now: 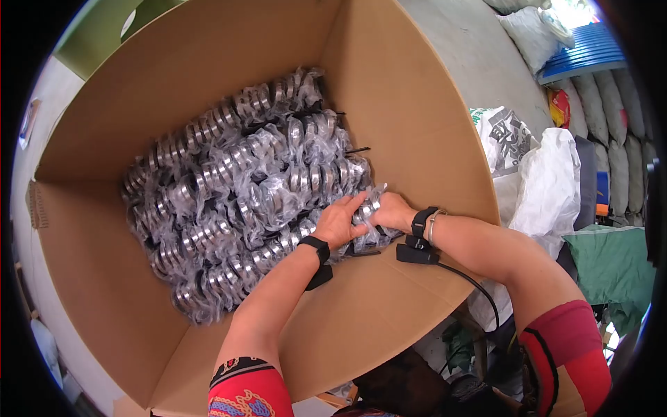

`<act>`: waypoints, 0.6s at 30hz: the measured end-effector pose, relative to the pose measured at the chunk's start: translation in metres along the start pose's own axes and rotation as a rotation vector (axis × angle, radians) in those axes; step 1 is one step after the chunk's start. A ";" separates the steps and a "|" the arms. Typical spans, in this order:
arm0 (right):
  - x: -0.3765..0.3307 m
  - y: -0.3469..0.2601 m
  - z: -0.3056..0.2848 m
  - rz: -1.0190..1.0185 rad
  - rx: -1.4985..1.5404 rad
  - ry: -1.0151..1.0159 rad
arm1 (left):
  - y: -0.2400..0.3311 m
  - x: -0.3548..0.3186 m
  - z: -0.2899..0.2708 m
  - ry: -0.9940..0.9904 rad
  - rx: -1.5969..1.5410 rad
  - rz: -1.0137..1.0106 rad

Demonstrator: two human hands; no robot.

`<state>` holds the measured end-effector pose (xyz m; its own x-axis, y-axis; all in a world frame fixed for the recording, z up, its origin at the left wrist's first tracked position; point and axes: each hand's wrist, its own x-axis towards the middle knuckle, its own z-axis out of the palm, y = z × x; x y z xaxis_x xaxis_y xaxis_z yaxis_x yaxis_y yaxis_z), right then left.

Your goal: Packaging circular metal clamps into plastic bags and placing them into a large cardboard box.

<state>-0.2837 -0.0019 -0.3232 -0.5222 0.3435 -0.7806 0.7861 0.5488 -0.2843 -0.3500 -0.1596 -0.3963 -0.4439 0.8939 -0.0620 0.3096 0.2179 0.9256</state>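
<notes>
A warehouse: big cardboard carton (417, 104), stacked sacks (611, 118), concrete floor (479, 55).

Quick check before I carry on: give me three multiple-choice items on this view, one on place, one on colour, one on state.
1. Where do the bagged metal rings lie?
A. in the cardboard box
B. on the concrete floor
C. on the white sacks

2. What colour are the wrist bands?
A. white
B. black
C. yellow

3. What are the hands doing?
A. hanging empty above the box
B. gripping the box wall
C. both on one bag of rings

Key: 1 A, the rings fill the box bottom. 2 B, a black band sits on each wrist. 3 C, the left hand and right hand press the same bag at the pile's near edge.
</notes>
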 end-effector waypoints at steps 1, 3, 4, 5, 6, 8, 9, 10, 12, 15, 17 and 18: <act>0.005 0.009 0.004 0.010 0.001 0.002 | 0.001 0.001 0.000 -0.022 0.044 0.013; 0.007 0.011 0.009 -0.073 0.156 0.032 | 0.000 -0.001 -0.001 -0.047 0.087 0.024; 0.004 0.004 0.010 -0.072 0.159 0.029 | -0.003 -0.004 -0.004 -0.061 0.108 -0.001; 0.001 -0.002 0.012 -0.029 0.142 -0.009 | -0.005 -0.007 -0.006 -0.074 0.128 -0.025; -0.003 -0.008 0.007 0.016 0.123 -0.041 | -0.002 -0.009 -0.004 -0.069 0.140 -0.014; 0.010 0.006 0.010 0.009 0.149 -0.026 | 0.005 -0.005 0.003 -0.061 0.167 -0.048; 0.011 0.004 0.008 -0.001 0.177 -0.019 | 0.010 -0.004 0.004 -0.054 0.196 -0.091; 0.012 0.002 0.006 0.003 0.178 -0.020 | 0.014 -0.004 0.003 -0.057 0.194 -0.091; 0.012 -0.002 0.003 0.018 0.096 -0.020 | 0.022 -0.006 0.001 -0.071 0.301 -0.104; 0.022 0.010 0.011 -0.015 0.145 0.007 | 0.031 -0.006 0.003 -0.078 0.355 -0.116; 0.026 0.009 0.014 0.012 0.093 0.043 | 0.034 -0.005 0.004 -0.057 0.379 -0.139; 0.028 0.010 0.016 0.040 0.039 0.081 | 0.034 -0.006 0.006 -0.036 0.400 -0.161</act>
<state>-0.2857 0.0007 -0.3569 -0.5138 0.4259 -0.7448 0.8183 0.5040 -0.2763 -0.3320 -0.1551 -0.3665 -0.4855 0.8477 -0.2137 0.5435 0.4841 0.6858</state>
